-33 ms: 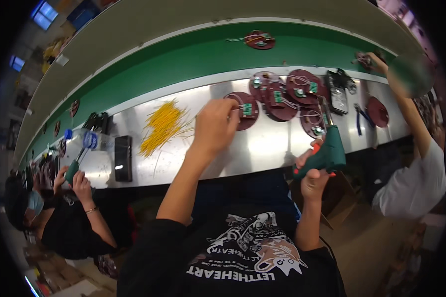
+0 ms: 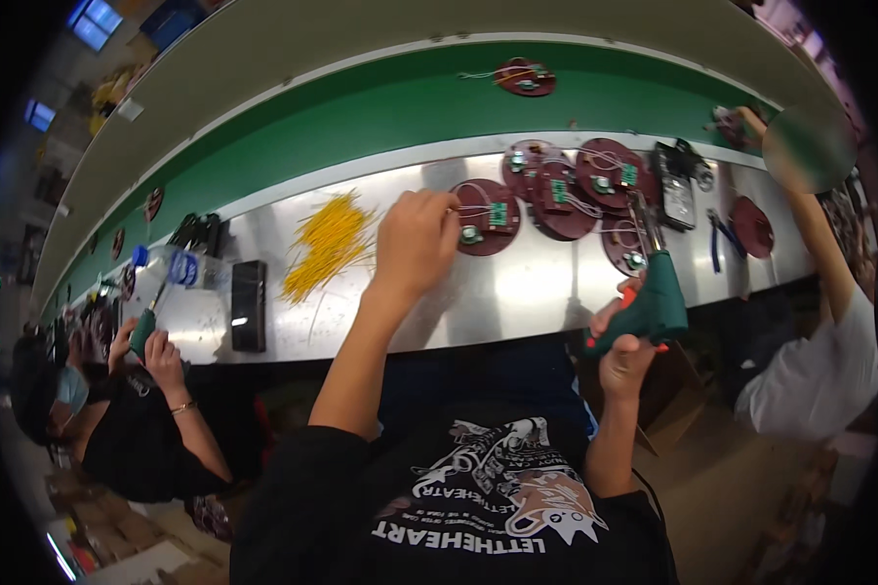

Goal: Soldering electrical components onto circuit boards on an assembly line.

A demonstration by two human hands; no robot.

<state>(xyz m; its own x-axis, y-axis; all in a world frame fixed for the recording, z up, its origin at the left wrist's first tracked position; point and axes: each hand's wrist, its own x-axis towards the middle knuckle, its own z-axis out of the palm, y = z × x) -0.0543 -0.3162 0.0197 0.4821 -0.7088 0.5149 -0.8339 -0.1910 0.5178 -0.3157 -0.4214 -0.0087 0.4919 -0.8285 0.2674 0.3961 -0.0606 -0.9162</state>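
My left hand (image 2: 415, 239) is at the left edge of a dark red round disc (image 2: 485, 239) that lies on the metal bench. The disc carries a small green circuit board and white wires. My fingers are curled together beside it, and whatever is between them is hidden. In my right hand (image 2: 626, 366) is a green soldering gun (image 2: 658, 292) with a red trigger, its metal tip pointing up and away from me. Behind the tip lie several more dark red discs (image 2: 610, 166) with boards and wires, partly overlapping.
Thin yellow wires (image 2: 327, 244) lie in a pile left of my hand, beside a black phone-like slab (image 2: 249, 304) and a clear plastic bottle (image 2: 190, 268). Pliers (image 2: 720, 239) and a plain disc (image 2: 752, 227) lie at right. Co-workers sit on both sides; the left one holds a green-handled tool (image 2: 143, 333).
My left hand has drawn slightly left from the disc, so more of the disc and its wires shows. The right hand keeps the soldering gun. The whole view has shifted a little.
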